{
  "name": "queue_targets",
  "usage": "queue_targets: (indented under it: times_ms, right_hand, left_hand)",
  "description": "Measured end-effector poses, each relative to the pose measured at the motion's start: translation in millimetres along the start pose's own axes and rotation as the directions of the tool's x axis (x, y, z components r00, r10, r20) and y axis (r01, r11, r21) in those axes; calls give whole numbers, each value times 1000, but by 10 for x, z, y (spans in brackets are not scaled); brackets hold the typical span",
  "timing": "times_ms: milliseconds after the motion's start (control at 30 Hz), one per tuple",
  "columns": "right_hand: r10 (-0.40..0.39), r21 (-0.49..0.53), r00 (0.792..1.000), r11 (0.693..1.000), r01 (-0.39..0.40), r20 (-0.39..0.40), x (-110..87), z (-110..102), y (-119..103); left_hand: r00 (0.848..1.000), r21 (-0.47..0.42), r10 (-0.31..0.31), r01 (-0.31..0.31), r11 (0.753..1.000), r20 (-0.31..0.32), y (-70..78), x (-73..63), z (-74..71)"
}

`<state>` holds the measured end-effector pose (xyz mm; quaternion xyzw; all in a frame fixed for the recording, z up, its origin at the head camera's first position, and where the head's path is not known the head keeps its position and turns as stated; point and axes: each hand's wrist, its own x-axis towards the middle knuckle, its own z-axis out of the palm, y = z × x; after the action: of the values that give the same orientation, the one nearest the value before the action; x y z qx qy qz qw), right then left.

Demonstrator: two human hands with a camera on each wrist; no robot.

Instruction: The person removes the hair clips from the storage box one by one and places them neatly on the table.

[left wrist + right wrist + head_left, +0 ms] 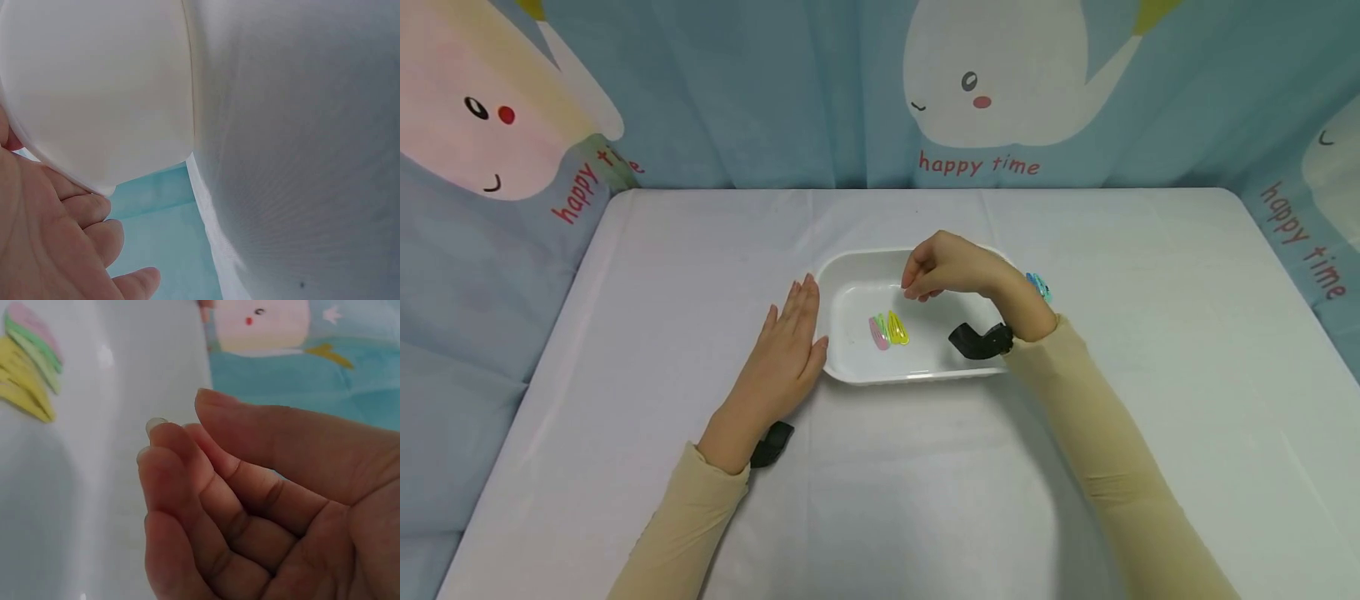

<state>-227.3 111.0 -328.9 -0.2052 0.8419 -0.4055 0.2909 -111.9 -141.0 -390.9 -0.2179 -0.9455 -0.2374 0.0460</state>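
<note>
Finding three hair clips (884,331) in the tray (850,308), long axes roughly fore-and-aft, toward us and left of the closer right hand (955,265); we note its fingers (166,478) loosely curled, empty; left hand (781,358) straight-fingered.

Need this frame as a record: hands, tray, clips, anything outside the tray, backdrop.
left hand: fingers against the left end of the tray
right hand: above tray, fingers loosely curled, holding nothing
tray: white, on table
in tray: pink clip, green clip, yellow clip, close together
outside tray: blue items past right end, partly hidden, type unclear
backdrop: blue curtain, "happy time" print
</note>
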Motion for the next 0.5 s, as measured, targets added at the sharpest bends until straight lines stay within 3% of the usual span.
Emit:
queue_targets:
  times_ms: [500]
  right_hand:
    - [107,-176,987,981,-85,119,201,165,96]
  left_hand:
    - [1000,4,-8,8,1000,13,4,6,3]
